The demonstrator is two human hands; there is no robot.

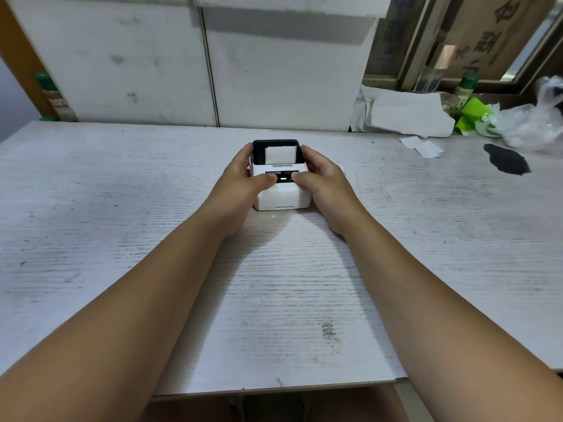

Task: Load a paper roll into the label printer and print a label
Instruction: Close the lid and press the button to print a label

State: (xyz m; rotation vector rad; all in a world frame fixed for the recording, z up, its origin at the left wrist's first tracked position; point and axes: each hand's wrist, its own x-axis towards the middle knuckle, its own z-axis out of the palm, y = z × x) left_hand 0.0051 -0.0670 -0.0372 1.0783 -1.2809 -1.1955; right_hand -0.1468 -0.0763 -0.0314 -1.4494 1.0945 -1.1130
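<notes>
We had the small white plastic label printer with the black top frame [281,190] sitting flat on the pale, wood-grained white table [122,193], out in the middle and well ahead of us. Our left hand [240,184] cupped its left side, fingers wrapped up against the black frame, thumb laid across the dark front strip just left of the little lit yellow-green indicator light [283,179]. Our right hand [324,181] mirrored it on the right side, thumb tip resting just right of that light. So the printer sat squeezed between both palms, both hands closed around it. A white strip of label paper [280,155] stood up out of the black frame at the far end, between our fingertips. Off to the right lay crumpled white paper sheets [408,117] and a clear plastic bag [536,123], well apart from us.
</notes>
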